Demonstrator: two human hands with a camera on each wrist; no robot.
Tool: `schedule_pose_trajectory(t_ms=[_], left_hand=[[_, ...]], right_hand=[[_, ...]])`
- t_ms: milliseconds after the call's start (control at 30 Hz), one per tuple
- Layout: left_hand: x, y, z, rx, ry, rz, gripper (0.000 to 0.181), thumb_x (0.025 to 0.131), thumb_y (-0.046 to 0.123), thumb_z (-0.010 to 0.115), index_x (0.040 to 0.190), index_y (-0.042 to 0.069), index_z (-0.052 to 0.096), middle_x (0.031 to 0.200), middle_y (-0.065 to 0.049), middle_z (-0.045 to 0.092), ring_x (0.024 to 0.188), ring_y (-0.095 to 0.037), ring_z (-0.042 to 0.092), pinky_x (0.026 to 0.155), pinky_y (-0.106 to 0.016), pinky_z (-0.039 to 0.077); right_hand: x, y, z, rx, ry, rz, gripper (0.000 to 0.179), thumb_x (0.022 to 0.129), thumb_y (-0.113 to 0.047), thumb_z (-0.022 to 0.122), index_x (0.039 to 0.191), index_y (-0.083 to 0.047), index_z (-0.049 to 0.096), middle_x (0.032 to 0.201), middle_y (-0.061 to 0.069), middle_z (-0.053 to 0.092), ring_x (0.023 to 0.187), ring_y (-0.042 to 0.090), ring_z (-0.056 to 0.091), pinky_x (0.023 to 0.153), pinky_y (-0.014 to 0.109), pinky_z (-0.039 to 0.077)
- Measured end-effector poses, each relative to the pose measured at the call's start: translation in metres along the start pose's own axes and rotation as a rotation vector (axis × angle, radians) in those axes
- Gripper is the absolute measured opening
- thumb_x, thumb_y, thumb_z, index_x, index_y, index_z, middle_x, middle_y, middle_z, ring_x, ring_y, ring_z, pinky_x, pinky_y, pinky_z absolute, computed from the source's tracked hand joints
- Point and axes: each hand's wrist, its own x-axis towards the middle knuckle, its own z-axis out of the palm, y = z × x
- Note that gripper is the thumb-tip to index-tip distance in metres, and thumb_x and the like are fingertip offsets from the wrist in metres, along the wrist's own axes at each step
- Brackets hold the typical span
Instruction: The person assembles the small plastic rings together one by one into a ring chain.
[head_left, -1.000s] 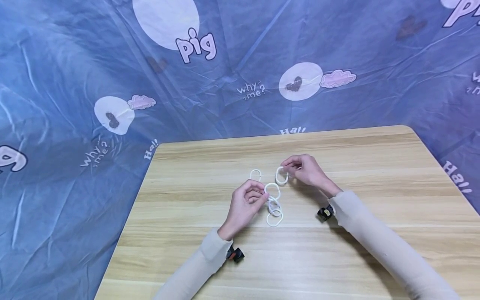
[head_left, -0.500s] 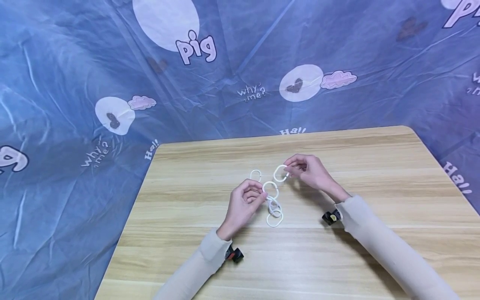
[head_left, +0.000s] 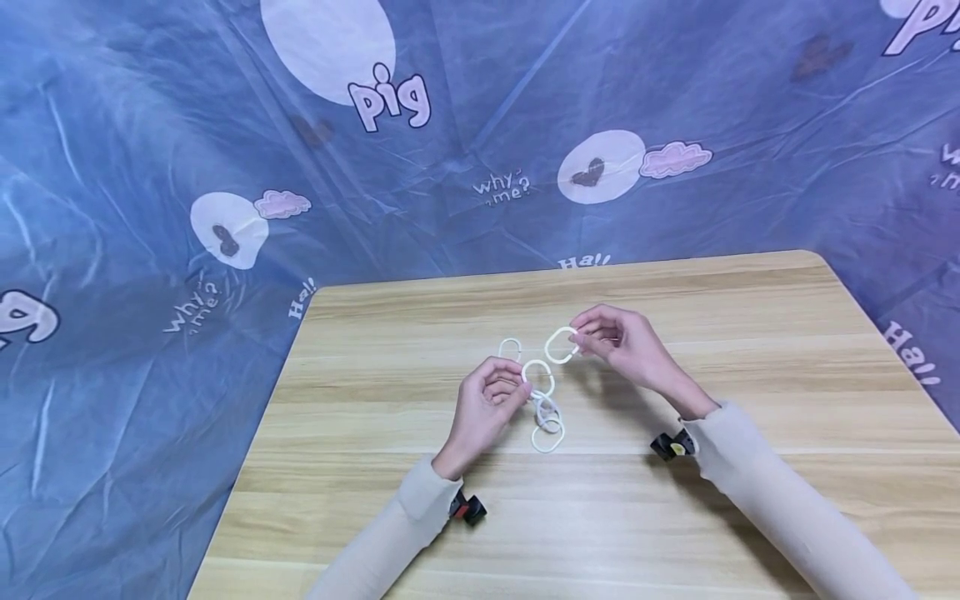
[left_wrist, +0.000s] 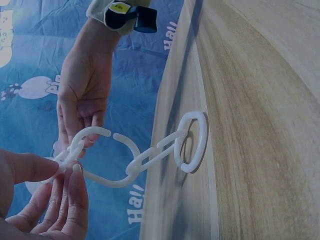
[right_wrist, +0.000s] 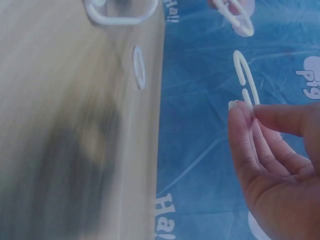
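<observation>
My left hand [head_left: 487, 408] pinches the top of a short chain of white plastic split rings [left_wrist: 112, 183] between thumb and fingertips. From there the linked rings hang down, and the lowest ring [left_wrist: 201, 145] meets the wooden tabletop in the left wrist view. To the right and slightly farther back, my right hand [head_left: 626, 346] pinches a single white split ring [right_wrist: 252, 82] at its side. That ring has a narrow gap and is tilted, raised over the table. In the head view it sits a small distance from the chain's top ring [head_left: 537, 362].
One loose white ring [head_left: 510, 339] lies on the wooden table [head_left: 390, 333] just beyond my left fingers. A blue printed cloth [head_left: 450, 208] hangs behind the table and along its sides. Small black wrist cameras [head_left: 474, 510] stick out under both sleeves.
My right hand has moved a little to the right, tilting its ring from upright to slanted. The chain's top ring has shifted slightly left; my left hand has hardly moved.
</observation>
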Motion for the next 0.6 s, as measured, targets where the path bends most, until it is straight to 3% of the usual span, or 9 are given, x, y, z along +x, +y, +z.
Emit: schedule_pose_trajectory(t_ms=[200, 333, 600], left_hand=[[-0.002, 0.002, 0.001, 0.006, 0.011, 0.000, 0.028, 0.091, -0.001, 0.075, 0.117, -0.004, 0.064, 0.106, -0.028, 0.070, 0.080, -0.004, 0.069, 0.072, -0.015, 0.061], [-0.002, 0.002, 0.001, 0.012, 0.013, 0.010, 0.029, 0.091, -0.002, 0.075, 0.117, -0.006, 0.064, 0.107, -0.028, 0.069, 0.080, -0.004, 0.069, 0.072, -0.015, 0.062], [-0.004, 0.004, 0.005, -0.007, -0.010, 0.007, 0.029, 0.091, -0.003, 0.074, 0.117, -0.008, 0.063, 0.107, -0.031, 0.069, 0.081, -0.003, 0.069, 0.074, -0.015, 0.062]], right_hand=[[-0.007, -0.006, 0.001, 0.060, -0.014, -0.028, 0.024, 0.095, -0.002, 0.072, 0.118, 0.001, 0.067, 0.109, 0.033, 0.071, 0.085, 0.022, 0.077, 0.078, 0.032, 0.068], [-0.010, -0.009, 0.004, 0.067, -0.042, -0.048, 0.025, 0.095, 0.000, 0.072, 0.119, 0.000, 0.067, 0.109, 0.032, 0.071, 0.084, 0.017, 0.076, 0.078, 0.030, 0.068], [-0.014, -0.013, 0.008, 0.048, -0.061, -0.029, 0.024, 0.094, -0.002, 0.073, 0.117, -0.001, 0.068, 0.106, 0.027, 0.074, 0.089, 0.027, 0.076, 0.083, 0.036, 0.068]])
